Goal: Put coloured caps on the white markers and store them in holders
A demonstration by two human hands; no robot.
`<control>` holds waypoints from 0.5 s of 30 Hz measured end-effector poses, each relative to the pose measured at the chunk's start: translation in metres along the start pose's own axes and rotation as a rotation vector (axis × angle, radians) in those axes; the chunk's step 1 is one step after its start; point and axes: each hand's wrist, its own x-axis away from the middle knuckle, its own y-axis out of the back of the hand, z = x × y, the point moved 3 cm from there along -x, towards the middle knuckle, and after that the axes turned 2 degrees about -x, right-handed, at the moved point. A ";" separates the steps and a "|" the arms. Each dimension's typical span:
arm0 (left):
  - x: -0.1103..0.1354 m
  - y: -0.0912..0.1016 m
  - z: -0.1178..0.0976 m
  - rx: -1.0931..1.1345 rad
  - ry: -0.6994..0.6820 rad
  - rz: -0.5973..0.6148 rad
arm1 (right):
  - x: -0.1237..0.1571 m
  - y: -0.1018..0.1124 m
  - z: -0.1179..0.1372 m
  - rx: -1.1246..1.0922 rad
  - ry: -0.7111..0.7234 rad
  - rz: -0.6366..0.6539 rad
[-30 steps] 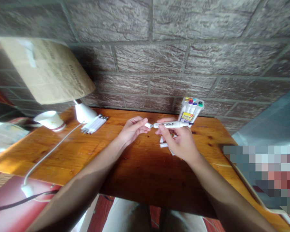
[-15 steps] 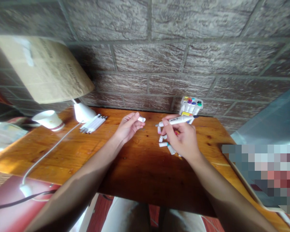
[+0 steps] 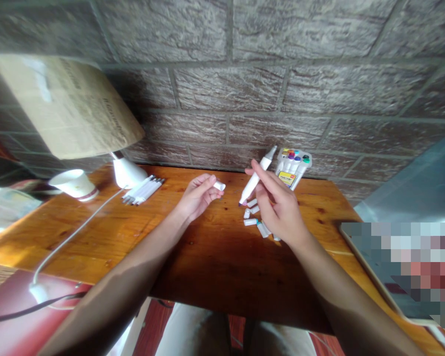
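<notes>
My left hand [image 3: 198,198] pinches a small white marker cap [image 3: 218,186] between thumb and fingers, above the wooden table [image 3: 133,232]. My right hand [image 3: 278,207] grips a white marker [image 3: 257,176] that stands tilted, its bare tip pointing down toward the table and its capped end up. Several loose white caps [image 3: 252,216] lie on the table just under and left of my right hand. A clear pack of markers [image 3: 293,168] with coloured ends leans by the brick wall behind my right hand.
A row of white markers [image 3: 144,190] lies at the back left beside a white lamp base [image 3: 128,172]. A paper cup [image 3: 74,184] and a white cable [image 3: 74,235] are further left. A cardboard sheet [image 3: 66,106] hangs over the left. A red surface [image 3: 18,306] sits lower left.
The cap has come off the marker and stays in my left hand. My right hand has swung the marker from lying level to standing tilted, tip down.
</notes>
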 end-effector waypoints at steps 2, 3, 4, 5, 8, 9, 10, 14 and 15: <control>0.000 0.000 0.000 -0.006 -0.002 0.006 | -0.001 0.001 0.001 -0.070 -0.053 -0.070; 0.000 -0.001 0.000 -0.009 -0.003 0.011 | -0.001 0.002 0.002 -0.106 -0.086 -0.116; 0.001 -0.001 0.001 -0.014 -0.004 0.015 | -0.002 0.002 0.002 -0.150 -0.120 -0.159; 0.001 -0.001 0.001 -0.019 -0.004 0.018 | -0.003 0.003 0.003 -0.203 -0.153 -0.197; 0.001 -0.002 0.002 -0.033 -0.001 0.018 | -0.005 0.001 0.002 -0.392 -0.249 -0.267; 0.001 -0.003 0.003 -0.035 0.001 0.018 | -0.006 0.000 0.002 -0.452 -0.282 -0.275; 0.002 -0.003 0.003 -0.038 0.002 0.017 | -0.006 -0.001 0.001 -0.499 -0.317 -0.276; 0.001 -0.004 0.005 -0.040 0.007 0.011 | -0.005 -0.004 0.001 -0.596 -0.405 -0.273; 0.001 -0.005 0.005 -0.038 0.007 0.009 | -0.004 -0.005 0.001 -0.599 -0.405 -0.274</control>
